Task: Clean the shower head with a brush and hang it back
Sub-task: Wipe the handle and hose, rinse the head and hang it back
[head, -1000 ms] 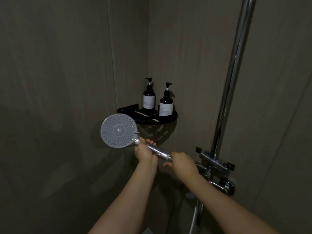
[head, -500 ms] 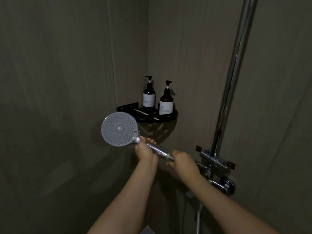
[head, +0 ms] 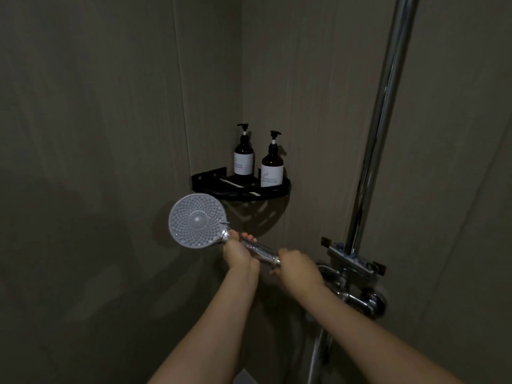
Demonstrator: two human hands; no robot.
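My left hand (head: 239, 252) and right hand (head: 297, 268) both grip the shower head (head: 198, 220) by its handle; my right hand hides the handle's end.

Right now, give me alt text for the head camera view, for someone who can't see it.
Two bare hands hold a round silver shower head by its handle, nozzle face toward the camera: left hand near the head, right hand at the handle's end. Behind, two dark pump bottles stand on a black corner shelf; a chrome riser pipe runs up at right.
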